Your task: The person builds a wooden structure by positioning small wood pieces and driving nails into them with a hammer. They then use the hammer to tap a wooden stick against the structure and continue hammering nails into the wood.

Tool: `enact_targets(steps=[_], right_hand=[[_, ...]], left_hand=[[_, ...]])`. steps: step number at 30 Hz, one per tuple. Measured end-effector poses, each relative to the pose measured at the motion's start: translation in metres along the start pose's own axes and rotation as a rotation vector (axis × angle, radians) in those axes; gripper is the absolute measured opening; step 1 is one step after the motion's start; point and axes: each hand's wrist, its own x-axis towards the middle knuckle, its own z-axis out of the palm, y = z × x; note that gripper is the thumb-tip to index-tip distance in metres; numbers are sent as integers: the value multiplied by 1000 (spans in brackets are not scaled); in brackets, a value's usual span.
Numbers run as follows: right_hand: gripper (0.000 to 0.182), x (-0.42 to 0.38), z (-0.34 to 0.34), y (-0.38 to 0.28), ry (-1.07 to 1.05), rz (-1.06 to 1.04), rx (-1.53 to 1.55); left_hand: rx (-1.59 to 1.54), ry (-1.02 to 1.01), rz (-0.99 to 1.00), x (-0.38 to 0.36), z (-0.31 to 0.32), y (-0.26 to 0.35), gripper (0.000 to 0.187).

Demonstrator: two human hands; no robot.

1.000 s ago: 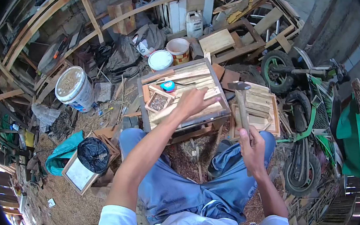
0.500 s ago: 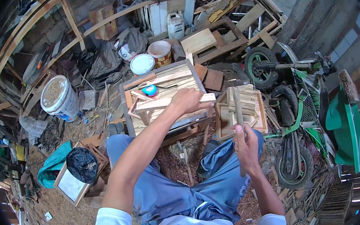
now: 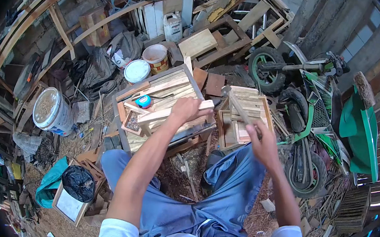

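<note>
My left hand (image 3: 186, 110) is closed around a pale wooden piece (image 3: 153, 115) that lies across a low, grey-framed slatted bench (image 3: 176, 75). One end of that piece sticks out past my knuckles. My right hand (image 3: 263, 144) grips the handle of a hammer (image 3: 239, 108), whose small head points up and away beside a slatted wooden box (image 3: 252, 99). Behind the wooden piece, a blue tape measure (image 3: 143, 101) rests on the bench. A small wooden tray (image 3: 129, 120) of tiny bits sits at the bench's left side.
Several buckets stand to the left and beyond, including a large white bucket (image 3: 54, 109) and a lidded white bucket (image 3: 137, 71). Scrap wood (image 3: 221, 43) is piled at the back. A green motorbike (image 3: 313, 113) takes up the right side. Shavings cover the floor.
My right hand has turned the hammer, so its head now points up and left toward the bench. My left hand keeps its hold on the wooden piece. The camera view has shifted slightly.
</note>
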Motion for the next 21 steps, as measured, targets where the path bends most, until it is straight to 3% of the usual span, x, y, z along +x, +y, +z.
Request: enact_targets(steps=[2, 5, 11, 15, 19, 21], right_hand=[[31, 11, -3, 5, 47, -104, -44], [30, 6, -5, -12, -77, -27, -46], [26, 4, 22, 1, -125, -534, -250], [27, 35, 24, 22, -277, -291, -456], [27, 12, 31, 3, -86, -663, -260], [29, 16, 31, 18, -187, -496, -260]], left_hand=[[5, -5, -12, -6, 4, -6, 70], [33, -3, -18, -7, 11, -9, 68], [23, 3, -25, -8, 17, -11, 66], [-34, 70, -31, -9, 18, -9, 61], [10, 51, -30, -15, 11, -4, 49], [47, 126, 50, -17, 22, -12, 45]])
